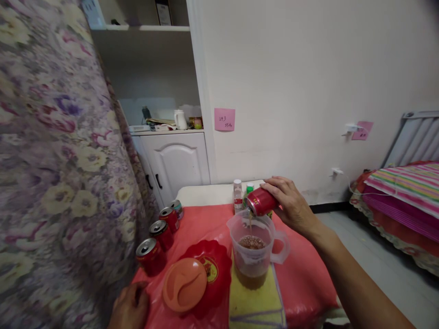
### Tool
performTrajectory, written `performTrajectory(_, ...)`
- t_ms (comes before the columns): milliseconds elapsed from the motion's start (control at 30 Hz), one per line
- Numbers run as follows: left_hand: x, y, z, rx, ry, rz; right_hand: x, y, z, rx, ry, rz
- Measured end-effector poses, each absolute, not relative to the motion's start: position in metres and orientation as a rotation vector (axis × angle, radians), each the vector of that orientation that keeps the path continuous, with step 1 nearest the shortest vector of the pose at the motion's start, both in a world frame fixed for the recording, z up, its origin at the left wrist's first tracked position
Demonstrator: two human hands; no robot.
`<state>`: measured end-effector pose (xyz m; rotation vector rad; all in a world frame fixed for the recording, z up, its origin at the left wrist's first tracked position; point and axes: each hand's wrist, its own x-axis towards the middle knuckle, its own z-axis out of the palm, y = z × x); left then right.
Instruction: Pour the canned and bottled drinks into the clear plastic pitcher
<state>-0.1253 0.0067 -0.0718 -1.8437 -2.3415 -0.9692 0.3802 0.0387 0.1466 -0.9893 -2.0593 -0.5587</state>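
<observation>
My right hand [286, 201] is wrapped round a red drink can [262, 201], tilted with its mouth down to the left. A thin brown stream runs from it into a clear plastic measuring jug [236, 237] that holds fizzing brown liquid. The jug stands on a folded yellow cloth [255, 306], its handle to the right. My left hand [128, 306] rests at the table's left front edge, fingers curled, with nothing visible in it. Near it are an orange divided dish [185, 284] and a red scalloped plate [221, 260], which the dish partly covers.
Several cans [151, 257] stand in a row along the left edge of the red-covered table [206, 221]. Two bottles [237, 196] are behind the jug. A floral curtain [68, 160] hangs close on the left; a bed [408, 196] stands to the right.
</observation>
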Motion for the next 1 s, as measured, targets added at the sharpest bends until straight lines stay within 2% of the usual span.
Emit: performTrajectory(1000, -0.1220, 0.0061, -0.0679, -1.858, -2.352, -0.995, 0.3804, 0.0369, 0.1472, -0.988, -2.060, -0.592)
